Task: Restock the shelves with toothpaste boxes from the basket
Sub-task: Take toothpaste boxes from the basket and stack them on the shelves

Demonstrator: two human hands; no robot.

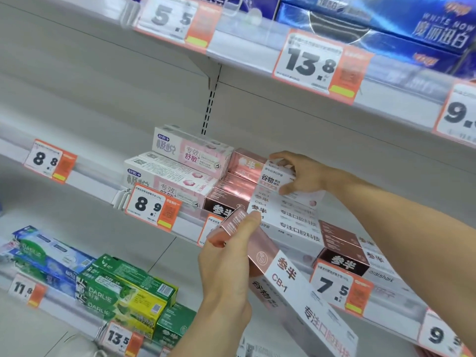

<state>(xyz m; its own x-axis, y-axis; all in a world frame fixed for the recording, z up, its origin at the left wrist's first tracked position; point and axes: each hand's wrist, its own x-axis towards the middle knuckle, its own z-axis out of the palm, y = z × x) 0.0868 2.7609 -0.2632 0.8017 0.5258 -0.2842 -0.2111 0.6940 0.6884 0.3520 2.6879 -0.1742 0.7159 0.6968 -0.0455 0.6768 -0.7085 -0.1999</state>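
Observation:
My left hand (226, 274) grips a long pink-and-white toothpaste box (288, 284) near its pink end, slanting down to the right in front of the middle shelf (85, 176). My right hand (301, 173) holds the white end of another pink-and-white box (253, 166) lying on top of a stack of the same boxes (283, 217) on that shelf. The basket is out of view.
Two white-and-pink boxes (185, 163) are stacked left of the pink stack. Brown-and-white boxes (345, 256) lie to the right. Green and blue boxes (123, 289) fill the lower shelf. Blue boxes (386, 24) sit on the top shelf. Price tags (152, 204) line the shelf edges.

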